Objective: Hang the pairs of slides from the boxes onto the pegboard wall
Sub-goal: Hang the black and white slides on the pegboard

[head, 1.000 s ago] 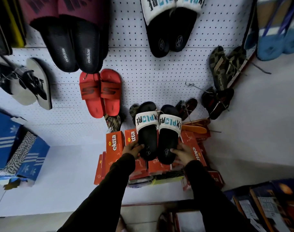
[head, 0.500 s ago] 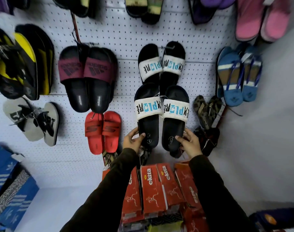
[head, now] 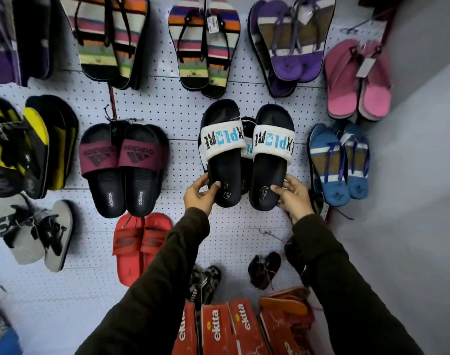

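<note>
While both hands grip firmly, left hand point(head: 198, 195), right hand point(head: 293, 196), smooth black slides point(head: 268, 172), perforated pegboard point(head: 183, 111).

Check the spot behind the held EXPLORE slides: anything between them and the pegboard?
Yes. Another EXPLORE pair already hangs there, showing in the gap between the held slides. Left hand and right hand grip the heels; bare pegboard lies left.

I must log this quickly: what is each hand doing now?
Left hand: closed on the heel of the left black slide.
Right hand: closed on the heel of the right black slide.
</note>
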`<state>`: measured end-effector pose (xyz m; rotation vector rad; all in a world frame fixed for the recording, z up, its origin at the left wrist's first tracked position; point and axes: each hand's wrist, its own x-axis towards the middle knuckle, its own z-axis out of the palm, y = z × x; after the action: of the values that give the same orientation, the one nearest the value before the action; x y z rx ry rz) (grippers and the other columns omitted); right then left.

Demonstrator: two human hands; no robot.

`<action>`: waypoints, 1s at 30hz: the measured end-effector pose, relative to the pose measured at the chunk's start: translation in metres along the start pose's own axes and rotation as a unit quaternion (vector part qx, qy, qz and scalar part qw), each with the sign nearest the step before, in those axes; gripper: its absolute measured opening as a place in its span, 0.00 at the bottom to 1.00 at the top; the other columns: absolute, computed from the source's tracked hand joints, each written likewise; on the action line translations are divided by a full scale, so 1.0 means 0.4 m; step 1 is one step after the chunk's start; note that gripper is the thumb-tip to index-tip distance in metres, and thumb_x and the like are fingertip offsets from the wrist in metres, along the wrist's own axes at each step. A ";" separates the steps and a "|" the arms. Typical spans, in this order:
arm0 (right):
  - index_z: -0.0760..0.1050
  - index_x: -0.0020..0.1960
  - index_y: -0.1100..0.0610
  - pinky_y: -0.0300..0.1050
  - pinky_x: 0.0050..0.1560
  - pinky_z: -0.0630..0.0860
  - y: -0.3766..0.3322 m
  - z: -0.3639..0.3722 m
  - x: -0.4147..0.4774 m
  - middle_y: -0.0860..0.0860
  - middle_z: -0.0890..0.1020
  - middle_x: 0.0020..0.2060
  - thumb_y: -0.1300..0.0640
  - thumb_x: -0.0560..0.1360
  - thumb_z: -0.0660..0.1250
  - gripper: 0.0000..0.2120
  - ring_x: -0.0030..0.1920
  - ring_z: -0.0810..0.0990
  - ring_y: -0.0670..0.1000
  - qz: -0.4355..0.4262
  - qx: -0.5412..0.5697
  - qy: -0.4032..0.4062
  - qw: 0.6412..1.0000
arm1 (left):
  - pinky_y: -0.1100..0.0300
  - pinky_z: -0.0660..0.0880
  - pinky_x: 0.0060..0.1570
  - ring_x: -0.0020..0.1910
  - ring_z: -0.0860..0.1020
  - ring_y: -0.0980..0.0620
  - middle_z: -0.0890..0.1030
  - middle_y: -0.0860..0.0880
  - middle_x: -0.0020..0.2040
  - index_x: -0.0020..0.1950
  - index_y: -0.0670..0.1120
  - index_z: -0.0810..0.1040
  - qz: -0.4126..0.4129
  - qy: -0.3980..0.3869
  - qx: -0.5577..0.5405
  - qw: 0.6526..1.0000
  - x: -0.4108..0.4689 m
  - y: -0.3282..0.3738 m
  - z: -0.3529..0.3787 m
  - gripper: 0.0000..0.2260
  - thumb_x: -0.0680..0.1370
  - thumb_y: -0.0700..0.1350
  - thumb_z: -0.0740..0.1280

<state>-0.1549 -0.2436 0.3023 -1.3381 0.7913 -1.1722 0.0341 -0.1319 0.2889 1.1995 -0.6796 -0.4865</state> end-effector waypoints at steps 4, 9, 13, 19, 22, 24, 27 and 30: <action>0.68 0.71 0.60 0.49 0.47 0.80 -0.006 0.011 0.047 0.58 0.79 0.63 0.69 0.76 0.65 0.25 0.60 0.80 0.60 0.031 0.000 -0.018 0.999 | 0.41 0.77 0.61 0.59 0.80 0.40 0.80 0.45 0.57 0.66 0.41 0.76 -0.006 0.007 0.020 1.000 0.056 -0.011 0.007 0.21 0.73 0.41 0.71; 0.69 0.71 0.58 0.54 0.53 0.79 0.061 0.015 0.071 0.58 0.79 0.65 0.68 0.76 0.65 0.24 0.64 0.79 0.62 0.070 -0.021 -0.034 0.997 | 0.41 0.76 0.61 0.59 0.80 0.42 0.81 0.46 0.56 0.63 0.42 0.78 -0.030 0.006 0.040 0.999 0.087 -0.088 -0.001 0.19 0.72 0.41 0.72; 0.66 0.72 0.58 0.49 0.44 0.80 0.113 0.038 0.078 0.60 0.77 0.67 0.67 0.76 0.67 0.26 0.65 0.78 0.61 0.046 -0.014 -0.028 0.998 | 0.43 0.78 0.60 0.52 0.81 0.44 0.80 0.42 0.63 0.65 0.44 0.75 -0.029 -0.006 0.059 0.998 0.084 -0.125 0.009 0.20 0.73 0.42 0.70; 0.50 0.80 0.48 0.48 0.77 0.57 0.110 0.065 0.084 0.47 0.52 0.80 0.49 0.81 0.57 0.30 0.80 0.53 0.47 -0.273 -0.220 0.033 0.936 | 0.56 0.52 0.77 0.79 0.52 0.52 0.55 0.48 0.79 0.78 0.49 0.54 0.288 0.050 0.265 0.919 0.060 -0.065 0.046 0.26 0.81 0.50 0.56; 0.49 0.80 0.48 0.48 0.79 0.53 0.098 0.080 0.116 0.47 0.47 0.81 0.48 0.82 0.53 0.28 0.81 0.45 0.49 -0.365 -0.379 -0.010 0.850 | 0.54 0.47 0.79 0.80 0.45 0.49 0.49 0.50 0.81 0.78 0.52 0.54 0.370 -0.013 0.387 0.844 0.081 -0.037 0.073 0.25 0.81 0.50 0.54; 0.47 0.80 0.46 0.50 0.79 0.54 0.103 0.093 0.148 0.45 0.44 0.81 0.46 0.82 0.52 0.29 0.81 0.41 0.50 -0.356 -0.422 -0.037 0.833 | 0.49 0.47 0.79 0.80 0.43 0.47 0.48 0.50 0.81 0.79 0.52 0.54 0.375 -0.038 0.456 0.806 0.114 -0.041 0.090 0.26 0.81 0.53 0.52; 0.44 0.80 0.46 0.54 0.79 0.58 0.110 0.104 0.184 0.43 0.40 0.80 0.44 0.82 0.51 0.30 0.81 0.39 0.51 -0.326 -0.453 -0.055 0.828 | 0.46 0.50 0.79 0.80 0.42 0.45 0.46 0.49 0.81 0.79 0.52 0.52 0.336 -0.047 0.520 0.784 0.168 -0.055 0.095 0.27 0.80 0.56 0.50; 0.43 0.80 0.46 0.54 0.79 0.57 0.109 0.108 0.205 0.43 0.40 0.80 0.43 0.82 0.51 0.30 0.81 0.39 0.52 -0.317 -0.475 -0.064 0.819 | 0.48 0.51 0.79 0.79 0.41 0.45 0.44 0.49 0.81 0.79 0.53 0.50 0.313 -0.066 0.532 0.784 0.204 -0.052 0.087 0.28 0.80 0.57 0.50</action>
<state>-0.0834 -0.3137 0.2806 -2.6439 0.8983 -1.1841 0.0675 -0.2164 0.2941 1.8560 -1.5137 0.4865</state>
